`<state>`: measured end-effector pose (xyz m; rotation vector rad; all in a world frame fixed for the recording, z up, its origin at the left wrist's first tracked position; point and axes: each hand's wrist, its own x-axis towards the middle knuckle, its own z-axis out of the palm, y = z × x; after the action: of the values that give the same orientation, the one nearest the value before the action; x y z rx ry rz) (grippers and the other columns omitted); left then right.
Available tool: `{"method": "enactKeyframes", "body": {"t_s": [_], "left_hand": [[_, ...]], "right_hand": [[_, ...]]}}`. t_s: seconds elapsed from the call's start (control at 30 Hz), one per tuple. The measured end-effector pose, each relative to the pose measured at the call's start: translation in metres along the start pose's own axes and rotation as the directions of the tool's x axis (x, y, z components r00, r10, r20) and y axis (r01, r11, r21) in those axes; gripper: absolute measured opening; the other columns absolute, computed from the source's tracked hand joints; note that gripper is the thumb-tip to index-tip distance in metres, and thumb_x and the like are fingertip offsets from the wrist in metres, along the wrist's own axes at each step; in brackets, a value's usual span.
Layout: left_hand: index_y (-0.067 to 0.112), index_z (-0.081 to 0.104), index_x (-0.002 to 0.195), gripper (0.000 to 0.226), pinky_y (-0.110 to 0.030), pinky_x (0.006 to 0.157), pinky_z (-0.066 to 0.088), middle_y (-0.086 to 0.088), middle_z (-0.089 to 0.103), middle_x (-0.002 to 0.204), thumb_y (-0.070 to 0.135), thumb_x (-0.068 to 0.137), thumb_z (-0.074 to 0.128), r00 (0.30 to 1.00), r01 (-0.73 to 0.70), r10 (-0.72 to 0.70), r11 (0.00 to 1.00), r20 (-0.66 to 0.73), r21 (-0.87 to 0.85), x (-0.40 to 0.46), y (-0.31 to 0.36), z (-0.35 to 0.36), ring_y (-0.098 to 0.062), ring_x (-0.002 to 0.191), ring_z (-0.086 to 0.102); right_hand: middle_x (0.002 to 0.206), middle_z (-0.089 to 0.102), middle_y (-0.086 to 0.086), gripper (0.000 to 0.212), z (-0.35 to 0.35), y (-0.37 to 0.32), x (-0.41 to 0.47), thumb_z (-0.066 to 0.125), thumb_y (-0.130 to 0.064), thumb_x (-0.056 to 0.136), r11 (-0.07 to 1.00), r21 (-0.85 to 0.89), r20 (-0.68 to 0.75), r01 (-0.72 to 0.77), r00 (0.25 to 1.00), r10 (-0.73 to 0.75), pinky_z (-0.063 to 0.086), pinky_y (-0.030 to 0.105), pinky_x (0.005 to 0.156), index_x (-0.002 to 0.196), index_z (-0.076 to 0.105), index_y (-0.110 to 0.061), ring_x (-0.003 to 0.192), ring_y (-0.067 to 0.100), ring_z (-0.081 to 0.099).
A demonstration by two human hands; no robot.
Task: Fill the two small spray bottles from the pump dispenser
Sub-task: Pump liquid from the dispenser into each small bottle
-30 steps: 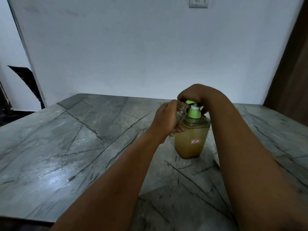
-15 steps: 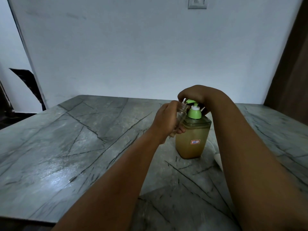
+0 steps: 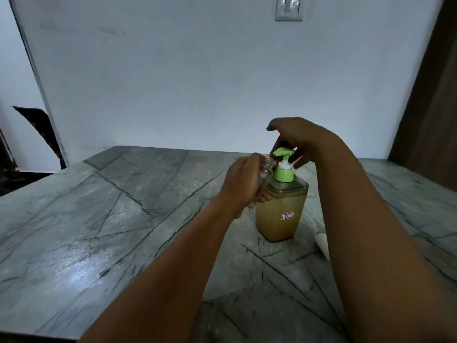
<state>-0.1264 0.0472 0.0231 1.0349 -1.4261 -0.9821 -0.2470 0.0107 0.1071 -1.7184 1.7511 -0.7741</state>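
A square pump dispenser (image 3: 280, 214) of amber liquid, with a green pump head (image 3: 284, 152), stands on the grey marble table (image 3: 103, 219). My left hand (image 3: 243, 184) grips a small clear spray bottle (image 3: 266, 172), uncapped and tilted, its open neck just under the pump's spout. My right hand (image 3: 295, 139) hovers just above and behind the raised pump head, fingers loosely spread; it seems to hold something small and pale at the fingertips (image 3: 295, 149), too small to identify. A second small bottle is not in sight.
A white object (image 3: 322, 243) lies on the table right of the dispenser, mostly hidden by my right forearm. A wall with a light switch (image 3: 288, 7) stands behind the table. A brown door (image 3: 430, 115) is at the right.
My right hand has lifted off the pump head, which has risen to its full height. The left hand still keeps the small bottle at the spout.
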Motion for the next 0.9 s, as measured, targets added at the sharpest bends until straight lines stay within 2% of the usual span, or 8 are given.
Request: {"method": "enactKeyframes", "body": {"t_s": [0.07,0.13,0.33,0.5,0.67,0.8,0.9], "left_hand": [[0.005,0.062,0.09,0.039,-0.018,0.039,0.044,-0.012,0.06,0.055,0.026,0.1,0.03,1.0,-0.014,0.014,1.0,-0.01,-0.006,0.001,0.001,-0.001,-0.017,0.043,0.058],[0.0,0.064,0.094,0.044,-0.018,0.039,0.043,-0.015,0.06,0.057,0.026,0.1,0.029,1.0,-0.022,0.022,1.0,-0.017,-0.01,0.001,0.001,0.0,-0.017,0.044,0.057],[-0.001,0.065,0.092,0.042,-0.02,0.04,0.044,-0.017,0.061,0.06,0.025,0.099,0.032,1.0,-0.028,0.028,1.0,-0.012,-0.006,0.001,0.001,-0.001,-0.02,0.045,0.058],[0.002,0.063,0.083,0.04,-0.019,0.038,0.042,-0.008,0.057,0.045,0.024,0.099,0.034,0.999,-0.031,0.032,0.999,-0.016,0.012,-0.002,0.003,0.0,-0.018,0.042,0.056],[0.007,0.062,0.078,0.039,-0.017,0.037,0.04,-0.004,0.056,0.042,0.023,0.099,0.034,0.999,-0.038,0.038,0.999,-0.011,0.019,-0.003,0.004,0.001,-0.016,0.041,0.056],[0.01,0.061,0.077,0.038,-0.017,0.036,0.039,-0.005,0.057,0.044,0.023,0.099,0.034,1.0,-0.028,0.028,0.999,-0.009,0.023,-0.003,0.002,0.001,-0.016,0.04,0.056],[0.008,0.063,0.082,0.037,-0.02,0.039,0.043,-0.008,0.06,0.053,0.024,0.099,0.035,1.0,-0.017,0.017,1.0,0.001,0.013,-0.001,0.001,0.0,-0.018,0.044,0.058]], "right_hand": [[0.079,0.062,0.014,0.036,0.003,-0.003,-0.007,0.046,-0.034,0.092,0.994,-0.1,0.054,-0.039,0.998,0.044,0.051,0.037,0.07,0.09,0.06,-0.002,0.068,0.031,0.059],[0.076,0.054,0.013,0.026,0.008,-0.004,-0.012,0.045,-0.025,0.095,0.989,-0.14,0.074,-0.045,0.996,0.055,0.048,0.033,0.061,0.08,0.052,-0.004,0.061,0.027,0.053],[0.068,0.05,0.012,0.024,0.012,-0.001,-0.009,0.048,-0.021,0.088,0.994,-0.092,0.109,-0.06,0.992,0.07,0.044,0.031,0.064,0.07,0.05,-0.005,0.06,0.026,0.049],[0.066,0.049,0.011,0.022,0.014,-0.002,-0.011,0.046,-0.021,0.088,0.986,-0.16,0.093,-0.045,0.994,0.061,0.042,0.027,0.058,0.074,0.049,-0.005,0.055,0.026,0.047],[0.065,0.047,0.01,0.027,0.016,-0.003,-0.012,0.043,-0.019,0.092,0.973,-0.231,0.098,-0.021,0.994,0.044,0.043,0.029,0.061,0.067,0.047,-0.006,0.056,0.025,0.045],[0.065,0.048,0.011,0.032,0.02,-0.002,-0.008,0.042,-0.014,0.092,0.97,-0.239,0.104,-0.039,0.992,0.065,0.044,0.036,0.075,0.062,0.047,-0.004,0.067,0.026,0.049],[0.071,0.05,0.011,0.031,0.016,0.0,-0.005,0.045,-0.026,0.094,0.986,-0.163,0.086,-0.046,0.994,0.06,0.045,0.038,0.075,0.071,0.048,-0.006,0.071,0.028,0.051]]}}
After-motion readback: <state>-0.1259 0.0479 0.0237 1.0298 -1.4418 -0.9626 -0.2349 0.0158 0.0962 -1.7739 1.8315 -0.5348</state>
